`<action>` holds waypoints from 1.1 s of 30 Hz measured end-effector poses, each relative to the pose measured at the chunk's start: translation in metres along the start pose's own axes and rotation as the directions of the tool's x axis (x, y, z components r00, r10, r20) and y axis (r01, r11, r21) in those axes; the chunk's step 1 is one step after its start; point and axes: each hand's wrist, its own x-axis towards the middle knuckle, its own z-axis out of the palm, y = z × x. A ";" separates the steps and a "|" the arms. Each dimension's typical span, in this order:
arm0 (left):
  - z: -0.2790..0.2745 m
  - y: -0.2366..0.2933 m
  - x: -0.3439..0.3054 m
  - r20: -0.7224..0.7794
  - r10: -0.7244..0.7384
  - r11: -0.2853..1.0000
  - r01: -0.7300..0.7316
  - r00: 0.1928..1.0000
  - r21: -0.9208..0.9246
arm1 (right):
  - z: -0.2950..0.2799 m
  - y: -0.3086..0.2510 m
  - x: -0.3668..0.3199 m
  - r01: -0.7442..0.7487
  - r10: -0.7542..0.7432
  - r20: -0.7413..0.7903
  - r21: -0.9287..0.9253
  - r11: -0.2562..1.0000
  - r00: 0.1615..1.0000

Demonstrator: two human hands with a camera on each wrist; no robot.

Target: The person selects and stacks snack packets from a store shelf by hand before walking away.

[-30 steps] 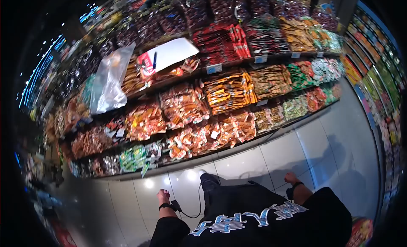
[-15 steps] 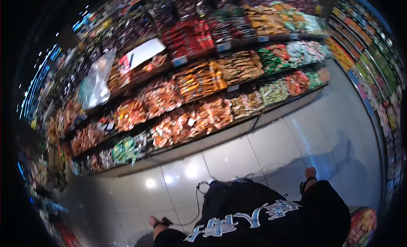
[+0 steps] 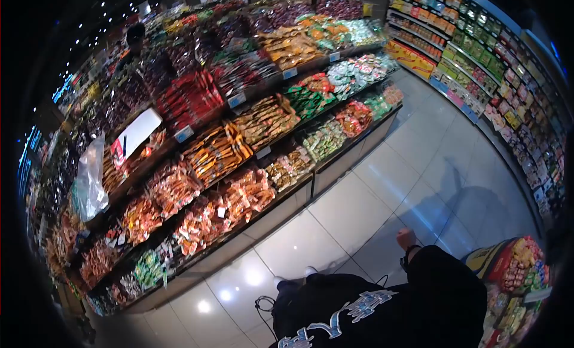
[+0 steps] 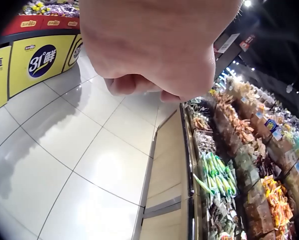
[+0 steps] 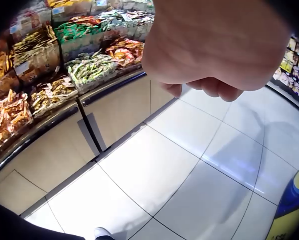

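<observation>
My right hand hangs over the tiled floor in front of my body, holding nothing. In the right wrist view its fingers are loosely curled under the palm. My left hand is outside the head view. The left wrist view has it above the floor beside the shelves, fingers loosely bent and nothing in them. Tiered shelves of packaged snacks stand ahead and to the left, with red packets, orange packets and green packets. Both hands are apart from the goods.
A white board and a clear plastic bag lie on the upper tiers at left. Tall wall shelves line the right. A bin of wrapped sweets stands close on my right. Floor tiles run along the display.
The view has turned to the right and the display has slid left. My left hand has left the head view. The sweets bin and right-hand shelves show more fully.
</observation>
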 end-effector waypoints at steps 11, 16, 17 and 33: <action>0.085 0.152 -0.114 0.470 0.427 0.898 -0.423 0.773 -0.120 | -0.100 -0.235 0.009 -0.150 -0.683 0.578 0.801 0.580 0.446; 0.085 0.202 -0.209 0.873 0.417 0.851 -0.447 0.253 -0.277 | -0.192 -0.310 -0.034 0.329 -0.880 0.442 0.868 0.372 -0.171; 0.082 0.219 -0.229 0.910 0.405 0.766 -0.576 0.091 -0.283 | -0.201 -0.314 -0.039 0.371 -0.868 0.422 0.874 0.313 -0.262; 0.069 0.202 -0.295 0.919 -0.053 0.199 -0.906 -0.391 -0.374 | -0.214 -0.289 -0.081 0.749 -0.614 0.587 0.662 -0.011 -0.528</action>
